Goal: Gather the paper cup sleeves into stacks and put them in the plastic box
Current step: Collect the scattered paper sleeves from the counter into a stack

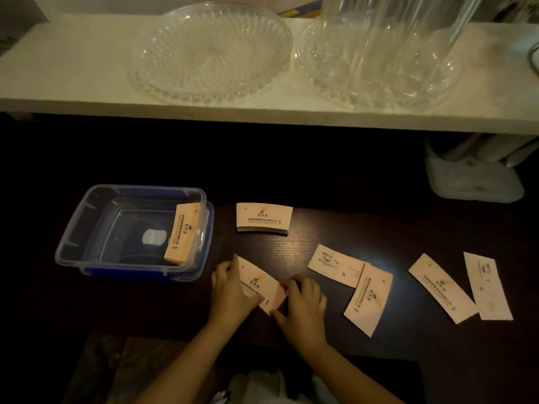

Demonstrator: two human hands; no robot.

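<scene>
Sleeves (264, 217) look like matt paper, box (87, 211) is clear glossy plastic, dark table (320, 228) shows wood grain, dishes (210, 53) shiny cut-glass style.

We seem to be at a dim café or drinks counter, though a home bar is possible. Beyond our hands a white shelf board (73, 71) carries two clear cut-glass serving plates (210, 51), with tall clear ribbed glassware (393, 30) standing on the right one. Under our hands lies a dark wood-grain countertop (320, 228) scattered with printed peach paper cup sleeves (369, 298).
</scene>
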